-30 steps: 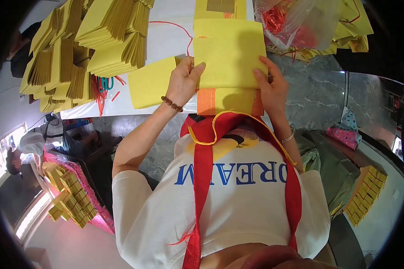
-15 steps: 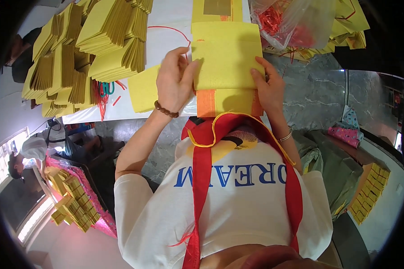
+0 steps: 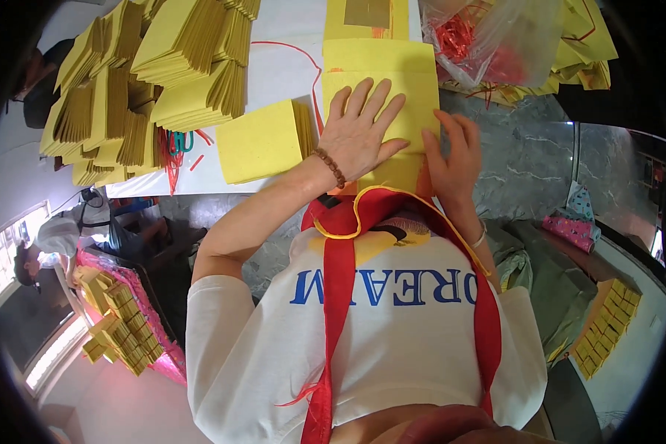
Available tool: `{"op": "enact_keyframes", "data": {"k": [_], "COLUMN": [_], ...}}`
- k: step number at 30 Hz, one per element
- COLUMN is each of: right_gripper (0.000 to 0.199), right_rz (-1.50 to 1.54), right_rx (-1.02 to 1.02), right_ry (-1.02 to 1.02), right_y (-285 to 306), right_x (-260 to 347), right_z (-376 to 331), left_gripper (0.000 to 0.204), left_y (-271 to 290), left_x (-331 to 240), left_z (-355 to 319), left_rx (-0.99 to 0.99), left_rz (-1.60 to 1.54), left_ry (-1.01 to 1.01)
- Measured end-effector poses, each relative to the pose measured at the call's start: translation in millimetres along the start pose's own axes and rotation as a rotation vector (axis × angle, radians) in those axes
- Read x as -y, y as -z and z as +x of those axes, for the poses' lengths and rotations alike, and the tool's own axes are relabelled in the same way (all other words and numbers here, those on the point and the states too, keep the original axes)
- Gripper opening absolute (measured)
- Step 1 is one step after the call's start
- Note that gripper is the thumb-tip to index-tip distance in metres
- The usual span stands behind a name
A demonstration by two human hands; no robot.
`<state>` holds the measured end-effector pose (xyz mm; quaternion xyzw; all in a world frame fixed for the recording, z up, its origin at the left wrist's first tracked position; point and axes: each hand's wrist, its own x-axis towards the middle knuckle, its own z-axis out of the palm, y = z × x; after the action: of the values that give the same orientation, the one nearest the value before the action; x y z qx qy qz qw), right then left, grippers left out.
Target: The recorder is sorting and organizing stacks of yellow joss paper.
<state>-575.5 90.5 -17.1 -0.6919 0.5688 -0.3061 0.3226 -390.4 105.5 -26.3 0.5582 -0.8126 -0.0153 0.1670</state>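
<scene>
A yellow paper sheet (image 3: 414, 89) with a fold line near its far end lies in front of me on the table. My left hand (image 3: 362, 133) rests flat on it, fingers spread. At the sheet's right edge is my right hand (image 3: 455, 152), thumb and fingers apart, touching the side. Below the sheet, toward my body, orange-edged yellow paper shows partly. Left of my left wrist lies a stack of folded yellow paper (image 3: 259, 140). A red string (image 3: 296, 49) curves over the white table beside the sheet.
Many folded yellow paper bundles (image 3: 189, 44) pile up at the far left. Green-handled scissors (image 3: 179, 140) and red string pieces lie by them. A clear plastic bag (image 3: 488, 44) with red strings sits at the far right. A person (image 3: 59, 237) is at the left beside more yellow bundles.
My left hand has moved right, from the sheet's left edge onto its top, and its fingers have spread. My right hand has slid slightly nearer along the right edge.
</scene>
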Motion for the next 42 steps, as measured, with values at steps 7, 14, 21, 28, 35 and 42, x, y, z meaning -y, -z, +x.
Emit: {"op": "enact_keyframes", "data": {"k": [7,14,21,28,35,42], "right_gripper": [0.053,0.053,0.05,0.055,0.052,0.049], "right_rz": [-0.467,-0.413,0.249,0.599,0.582,0.608], "right_rx": [0.259,0.295,0.425,-0.036,0.004,0.044], "right_ry": [0.595,0.563,0.359,0.13,0.066,0.084], "right_y": [4.4,4.4,15.6,8.1,5.4,0.1], "right_x": [-23.4,-23.1,-43.9,-41.6,-47.6,-44.4], "right_z": [-24.0,-25.2,-16.6,-21.8,-23.9,-23.7], "left_gripper": [0.062,0.054,0.047,0.048,0.05,0.047], "left_y": [0.1,14.7,5.1,49.6,53.5,25.9], "left_x": [1.8,9.6,-25.7,3.7,81.1,91.9], "left_z": [1.3,-8.3,-4.8,-26.2,-136.7,-155.9], "left_rx": [-0.009,0.016,-0.073,-0.3,-0.347,-0.181], "left_rz": [0.003,-0.118,0.329,-0.03,0.262,0.238], "left_ry": [-0.027,-0.153,-0.16,-0.103,0.143,0.194]}}
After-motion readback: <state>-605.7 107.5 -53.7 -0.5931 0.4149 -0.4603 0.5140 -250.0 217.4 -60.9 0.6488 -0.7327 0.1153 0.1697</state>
